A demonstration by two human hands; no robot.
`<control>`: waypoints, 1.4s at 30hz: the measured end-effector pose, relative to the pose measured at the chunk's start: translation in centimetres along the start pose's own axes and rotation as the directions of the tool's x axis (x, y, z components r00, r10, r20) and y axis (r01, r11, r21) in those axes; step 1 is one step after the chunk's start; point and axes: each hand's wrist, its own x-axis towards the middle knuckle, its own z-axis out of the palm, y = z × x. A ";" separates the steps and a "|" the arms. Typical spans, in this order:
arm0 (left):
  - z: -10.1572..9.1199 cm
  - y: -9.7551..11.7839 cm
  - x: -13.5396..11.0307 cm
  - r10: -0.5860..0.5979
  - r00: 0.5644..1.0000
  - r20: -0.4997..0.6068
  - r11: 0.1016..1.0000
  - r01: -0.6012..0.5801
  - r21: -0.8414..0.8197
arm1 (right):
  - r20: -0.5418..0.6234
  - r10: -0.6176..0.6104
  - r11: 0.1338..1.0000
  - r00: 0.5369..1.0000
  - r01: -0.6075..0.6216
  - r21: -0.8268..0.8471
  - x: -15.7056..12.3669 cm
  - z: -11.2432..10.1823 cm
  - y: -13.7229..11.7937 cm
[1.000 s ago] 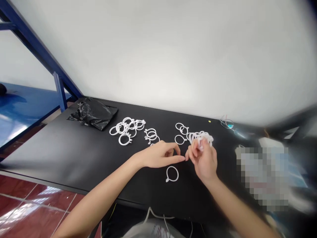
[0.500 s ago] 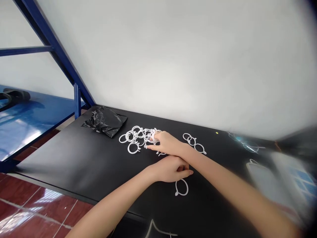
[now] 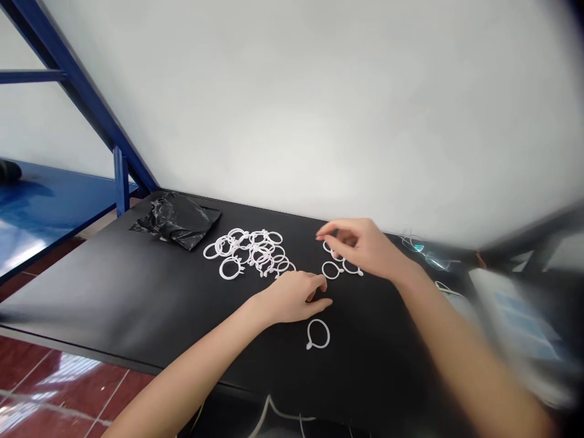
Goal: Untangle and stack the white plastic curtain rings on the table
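A heap of thin white rings (image 3: 260,250), with small knob-like ends, lies on the black table (image 3: 173,304). To its right, several more white rings (image 3: 332,270) form a smaller group. My right hand (image 3: 360,240) is over that group, thumb and forefinger apart with nothing between them; it partly hides some rings. My left hand (image 3: 296,296) hovers low between the heap and a single white ring (image 3: 318,333) nearer me. Its fingers are bent but apart, and I see nothing in them.
A crumpled black plastic bag (image 3: 177,219) lies at the table's back left. At the right are glasses (image 3: 424,252) and a blurred white and blue packet (image 3: 515,316). A white wall (image 3: 292,121) stands behind; a blue metal frame (image 3: 86,91) rises at left.
My right hand has left the heap and swung right to the smaller group, where one more ring now lies. My left hand has shifted slightly left in view. The camera has turned a little right.
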 end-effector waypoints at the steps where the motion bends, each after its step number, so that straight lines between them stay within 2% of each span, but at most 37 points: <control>1: -0.3 0.3 -0.1 0.015 0.999 0.043 0.999 -0.013 -0.051 | -0.023 0.095 0.994 0.995 -0.096 -0.060 -1.0 -0.7 1.2; 3: -0.4 0.9 -0.3 0.048 0.988 0.146 0.997 -0.038 -0.074 | -0.048 0.268 0.934 0.962 -0.272 -0.233 -2.9 -1.1 3.5; 5: -0.1 1.6 -0.2 0.060 0.976 0.209 0.998 -0.061 -0.003 | -0.083 0.350 0.838 0.933 -0.351 -0.418 -4.3 -0.5 5.4; 6: 0.2 1.8 -0.1 0.058 0.974 0.219 0.996 -0.070 0.047 | -0.094 0.367 0.806 0.926 -0.367 -0.465 -4.8 0.1 6.1; 9: 0.8 1.9 0.7 0.049 0.976 0.213 0.986 -0.082 0.147 | -0.089 0.350 0.783 0.933 -0.343 -0.519 -6.1 2.0 7.2; 13: -0.5 0.4 2.8 0.054 0.990 0.134 0.993 -0.067 0.097 | -0.057 0.360 0.793 0.931 -0.337 -0.508 -6.8 2.0 8.0; 16: -1.7 -0.9 5.2 0.030 0.999 -0.035 0.999 -0.031 -0.030 | -0.083 0.341 0.802 0.936 -0.336 -0.494 -6.4 0.8 8.6; 17: -1.9 -1.2 6.0 0.001 0.996 -0.088 0.998 -0.006 -0.058 | -0.103 0.308 0.813 0.946 -0.318 -0.488 -6.1 0.5 8.9; 19: -1.6 -1.7 7.3 -0.041 0.992 -0.121 0.997 0.032 -0.072 | -0.143 0.183 0.851 0.973 -0.230 -0.472 -5.3 0.4 9.3; 22: -0.4 -2.2 8.5 -0.074 0.993 -0.091 0.996 0.068 -0.065 | -0.136 0.007 0.887 0.991 -0.069 -0.456 -4.2 1.0 10.1; 24: 0.3 -2.4 8.7 -0.084 0.993 -0.079 0.994 0.079 -0.071 | -0.086 -0.016 0.901 0.996 -0.022 -0.434 -3.6 1.5 10.6; 26: 0.5 -2.6 8.6 -0.089 0.993 -0.081 0.993 0.082 -0.084 | -0.051 0.002 0.915 0.999 -0.023 -0.404 -3.1 1.6 11.1; 31: 0.3 -2.5 8.6 -0.088 0.995 -0.046 0.991 0.083 -0.101 | -0.053 0.096 0.918 0.994 -0.109 -0.381 -1.6 1.1 12.1; 38: 1.3 -1.4 9.0 -0.135 0.991 0.003 0.990 0.135 -0.035 | 0.055 0.169 0.916 0.984 -0.137 -0.376 0.4 1.2 12.2; 42: 0.7 -1.3 8.6 -0.120 0.991 0.058 0.992 0.122 -0.038 | 0.072 0.200 0.921 0.977 -0.162 -0.354 0.6 1.1 12.5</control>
